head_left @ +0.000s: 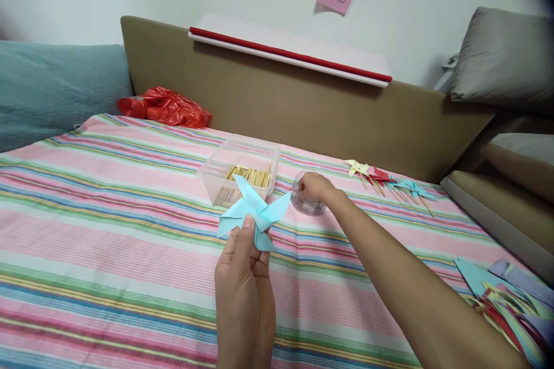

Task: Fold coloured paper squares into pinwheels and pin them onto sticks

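Observation:
A light blue paper pinwheel (255, 213) is pinched between the thumb and fingers of my left hand (246, 268), held up in the middle of the view. My right hand (318, 187) reaches over a small round clear container (309, 207), its fingers curled at or inside the rim. Small bits lie in that container, too tiny to name, and whatever the right fingertips hold is hidden. Just behind the pinwheel stands a clear plastic box (208, 179) with many thin wooden sticks (251, 176) in it.
Finished pinwheels on sticks (381, 179) lie at the right. Coloured paper strips and sheets (506, 300) are heaped at the lower right. A red plastic bag (173, 108) sits at the back left, on the striped cloth (108, 213). Cushions (511, 184) border the right side.

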A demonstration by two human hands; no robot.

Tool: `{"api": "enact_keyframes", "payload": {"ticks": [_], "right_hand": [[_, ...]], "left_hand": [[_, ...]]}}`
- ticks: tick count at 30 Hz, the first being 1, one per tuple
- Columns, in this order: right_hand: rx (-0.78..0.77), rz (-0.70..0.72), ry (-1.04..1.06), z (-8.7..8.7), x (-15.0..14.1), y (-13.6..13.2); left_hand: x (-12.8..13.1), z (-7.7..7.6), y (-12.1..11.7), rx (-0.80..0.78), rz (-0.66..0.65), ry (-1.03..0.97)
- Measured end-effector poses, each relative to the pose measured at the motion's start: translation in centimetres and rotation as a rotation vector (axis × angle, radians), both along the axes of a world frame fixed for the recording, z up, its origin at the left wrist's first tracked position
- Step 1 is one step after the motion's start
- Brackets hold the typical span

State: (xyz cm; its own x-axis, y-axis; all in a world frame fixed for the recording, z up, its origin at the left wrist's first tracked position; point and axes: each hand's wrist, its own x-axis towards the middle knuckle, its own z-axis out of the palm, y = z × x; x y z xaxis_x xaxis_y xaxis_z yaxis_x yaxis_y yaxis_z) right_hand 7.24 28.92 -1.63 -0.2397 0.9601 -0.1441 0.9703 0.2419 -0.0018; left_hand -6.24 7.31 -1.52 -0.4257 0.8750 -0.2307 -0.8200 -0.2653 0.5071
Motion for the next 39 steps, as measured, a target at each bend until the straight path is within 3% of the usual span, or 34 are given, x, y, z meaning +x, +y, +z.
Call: {"api": "enact_keyframes", "payload": {"ticks": [3, 6, 11, 14, 20, 25, 29, 34, 39], "right_hand": [[0.113, 0.013, 0.063, 1.5, 1.4, -2.0], [0.246, 0.005, 0.132, 2.1, 4.7, -7.2], [0.196, -0.044, 0.163, -0.8, 11.3, -17.5], [0.204, -0.122, 0.165, -2.7, 13.3, -20.4], [0.268, -0.183, 0.262, -4.3, 14.4, -22.9], [0.388, -0.039, 0.240, -7.3, 13.6, -25.8], [0.453, 0.009, 0.127, -9.2, 12.8, -25.7], [0.450, -0.037, 0.229, -9.5, 12.4, -24.5], [0.449, -0.101, 0.340, -8.5, 12.3, -24.4]], "left_hand": [[0.0, 0.0, 0.1, -0.008, 0.000, -0.011], [0.3, 0.0, 0.2, -0.012, 0.000, -0.027], [1.7, 0.0, 0.0, -0.013, -0.066, -0.033], [2.9, 0.1, -0.3, -0.004, -0.102, 0.008], [4.2, 0.1, -0.4, 0.015, -0.109, 0.129], [4.7, -0.3, 0.2, -0.014, -0.093, 0.200], [5.3, -0.2, 0.3, -0.045, -0.095, 0.220], [5.8, 0.1, 0.2, -0.080, -0.105, 0.217], [6.0, 0.1, 0.1, -0.104, -0.094, 0.207]]}}
